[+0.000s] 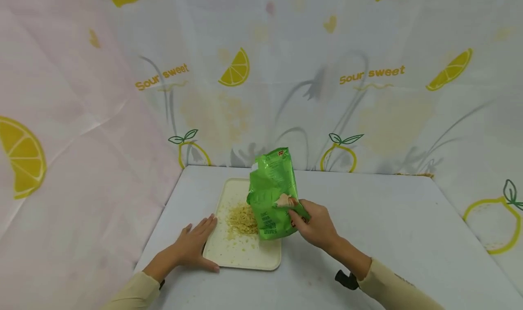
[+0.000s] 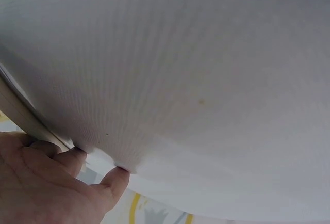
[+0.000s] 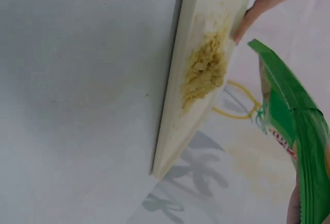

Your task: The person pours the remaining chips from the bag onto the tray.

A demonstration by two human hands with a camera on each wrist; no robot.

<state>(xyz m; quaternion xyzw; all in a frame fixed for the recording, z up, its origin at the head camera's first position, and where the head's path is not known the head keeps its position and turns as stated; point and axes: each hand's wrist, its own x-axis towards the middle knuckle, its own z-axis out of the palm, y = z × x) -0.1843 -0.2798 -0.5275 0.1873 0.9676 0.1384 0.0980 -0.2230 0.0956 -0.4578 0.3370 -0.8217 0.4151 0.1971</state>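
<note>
A green bag (image 1: 271, 187) is pinched near its lower right side by my right hand (image 1: 316, 223), which holds it tilted above the tray. In the right wrist view the green bag (image 3: 299, 126) hangs clear over the tray. The cream rectangular tray (image 1: 245, 258) lies on the table with a heap of pale yellow crumbled flakes (image 1: 243, 220) at its middle, partly hidden by the bag. My left hand (image 1: 192, 246) rests at the tray's left edge, fingers spread and thumb near the front corner. In the left wrist view, the left hand (image 2: 56, 182) has its fingertips on the table beside the tray.
The white table (image 1: 367, 228) stretches to the right of the tray. Behind and at the sides hangs a cloth backdrop (image 1: 282, 96) printed with lemons. A few small crumbs lie around the heap on the tray. A black strap piece (image 1: 346, 280) shows at the right wrist.
</note>
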